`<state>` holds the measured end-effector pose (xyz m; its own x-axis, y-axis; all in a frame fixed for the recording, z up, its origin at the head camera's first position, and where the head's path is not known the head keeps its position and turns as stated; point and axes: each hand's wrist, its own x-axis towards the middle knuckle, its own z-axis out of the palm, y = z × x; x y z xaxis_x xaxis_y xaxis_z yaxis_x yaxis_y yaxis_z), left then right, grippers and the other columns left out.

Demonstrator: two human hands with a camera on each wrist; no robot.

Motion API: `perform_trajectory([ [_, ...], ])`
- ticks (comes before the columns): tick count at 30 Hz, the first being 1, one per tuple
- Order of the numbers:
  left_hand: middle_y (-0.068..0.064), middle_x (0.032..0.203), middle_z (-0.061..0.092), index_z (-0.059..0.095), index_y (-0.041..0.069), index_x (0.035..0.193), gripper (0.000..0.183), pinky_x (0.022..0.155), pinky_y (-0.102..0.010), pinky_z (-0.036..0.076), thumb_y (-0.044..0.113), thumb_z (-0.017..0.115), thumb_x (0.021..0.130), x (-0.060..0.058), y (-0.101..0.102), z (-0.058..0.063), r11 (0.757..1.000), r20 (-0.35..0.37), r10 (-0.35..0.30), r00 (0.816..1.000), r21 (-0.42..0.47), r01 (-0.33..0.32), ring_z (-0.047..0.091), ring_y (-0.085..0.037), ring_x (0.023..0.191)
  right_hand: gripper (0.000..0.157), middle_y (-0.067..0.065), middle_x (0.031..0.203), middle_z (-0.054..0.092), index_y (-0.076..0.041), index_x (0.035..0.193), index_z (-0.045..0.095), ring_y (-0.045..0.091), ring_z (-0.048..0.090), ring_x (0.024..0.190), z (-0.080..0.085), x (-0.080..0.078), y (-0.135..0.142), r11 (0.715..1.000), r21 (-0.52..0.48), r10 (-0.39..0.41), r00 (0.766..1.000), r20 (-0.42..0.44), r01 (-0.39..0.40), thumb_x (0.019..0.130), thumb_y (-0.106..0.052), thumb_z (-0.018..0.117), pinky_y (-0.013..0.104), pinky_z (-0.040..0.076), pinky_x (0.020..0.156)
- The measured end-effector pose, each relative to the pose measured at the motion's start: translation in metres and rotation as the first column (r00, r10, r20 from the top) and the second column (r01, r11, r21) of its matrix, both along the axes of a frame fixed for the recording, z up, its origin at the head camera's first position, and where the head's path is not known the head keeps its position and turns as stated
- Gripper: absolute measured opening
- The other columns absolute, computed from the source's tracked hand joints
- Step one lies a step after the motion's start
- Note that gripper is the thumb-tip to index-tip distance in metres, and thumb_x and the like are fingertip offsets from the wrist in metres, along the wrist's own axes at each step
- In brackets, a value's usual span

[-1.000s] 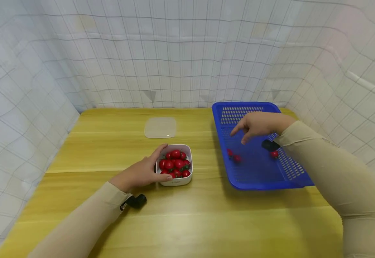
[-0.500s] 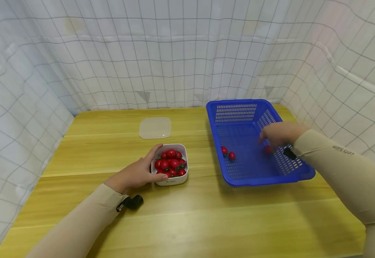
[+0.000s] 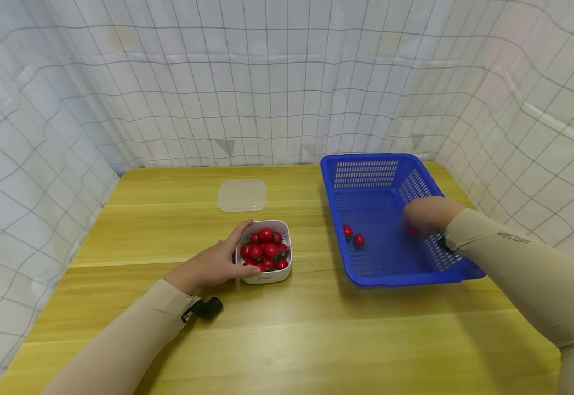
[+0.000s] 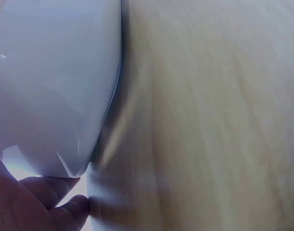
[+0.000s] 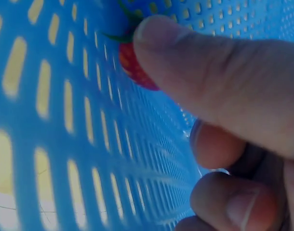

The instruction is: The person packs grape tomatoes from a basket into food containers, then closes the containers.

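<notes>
In the head view, a small white square container (image 3: pixel 267 279) filled with cherry tomatoes (image 3: pixel 269 250) stands on the table. My left hand (image 3: pixel 216 266) grips it from the left, thumb at the front rim and fingers behind. The left wrist view shows the container's glossy wall (image 4: pixel 55 86) with fingertips at its lower corner. My right hand (image 3: pixel 428 213), blurred, is down inside the blue basket (image 3: pixel 335 219) near its right wall. In the right wrist view, its thumb lies over a red cherry tomato (image 5: pixel 137 70) with a green stem, pinching it; the index finger is hidden.
Two loose cherry tomatoes (image 3: pixel 359 240) lie at the left side of the basket floor. A translucent lid (image 3: pixel 242 195) rests flat on the wooden table (image 3: pixel 287 340) behind the container. White checked cloth (image 3: pixel 277 82) encloses the back and sides.
My right hand has moved from above the basket's middle rightward and down to the tomato by the right wall, and now pinches it. The left hand keeps its grip on the container.
</notes>
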<state>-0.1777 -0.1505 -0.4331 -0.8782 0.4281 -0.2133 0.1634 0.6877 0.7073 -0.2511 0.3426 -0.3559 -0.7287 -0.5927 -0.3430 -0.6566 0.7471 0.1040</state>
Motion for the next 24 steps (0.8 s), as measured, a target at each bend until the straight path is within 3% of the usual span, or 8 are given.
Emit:
perform_trajectory([
  [3, -0.016, 0.171, 0.03, 0.006, 0.031, 0.17, 0.115, 0.125, -0.072, 0.019, 0.058, 0.08, 0.086, 0.0, 0.0, 0.0, 1.0, -0.003, -0.002, 1.0, 0.001, 0.002, 0.025, -0.058, 0.154, 0.024, -0.004, 0.07, 0.06, -0.018, 0.068, 0.066, 0.018, 0.055, 0.064, -0.005, 0.001, 0.001, 0.999, 0.016, 0.03, 0.998, -0.063, -0.029, 0.068, 0.001, 0.08, 0.042, 0.054, 0.061],
  [7, -0.015, 0.172, 0.029, 0.006, 0.03, 0.171, 0.115, 0.129, -0.068, 0.009, 0.059, 0.08, 0.086, 0.0, 0.0, 0.001, 1.0, -0.016, -0.008, 1.0, -0.003, 0.008, 0.03, -0.055, 0.154, 0.028, -0.003, 0.068, 0.059, -0.02, 0.067, 0.063, 0.018, 0.053, 0.062, -0.01, 0.001, -0.001, 0.999, 0.04, -0.001, 0.995, -0.102, 0.005, 0.07, 0.001, 0.08, 0.043, 0.054, 0.06],
  [16, -0.016, 0.172, 0.029, 0.006, 0.031, 0.17, 0.116, 0.126, -0.071, 0.015, 0.06, 0.08, 0.086, 0.0, 0.0, 0.002, 1.0, -0.008, -0.009, 1.0, -0.008, 0.009, 0.024, -0.059, 0.154, 0.027, -0.001, 0.065, 0.056, -0.015, 0.068, 0.059, 0.02, 0.048, 0.06, -0.011, 0.004, -0.006, 0.997, 0.044, -0.056, 0.992, -0.113, 0.061, 0.072, 0.003, 0.079, 0.046, 0.055, 0.06],
  [24, -0.014, 0.172, 0.03, 0.007, 0.029, 0.171, 0.116, 0.13, -0.066, 0.008, 0.059, 0.08, 0.086, 0.0, 0.0, 0.002, 1.0, -0.016, -0.019, 1.0, -0.007, 0.019, 0.035, -0.054, 0.152, 0.027, 0.0, 0.066, 0.054, -0.014, 0.068, 0.055, 0.021, 0.045, 0.061, -0.011, 0.003, -0.008, 0.995, 0.057, -0.079, 0.992, -0.103, 0.085, 0.075, 0.002, 0.075, 0.046, 0.054, 0.058],
])
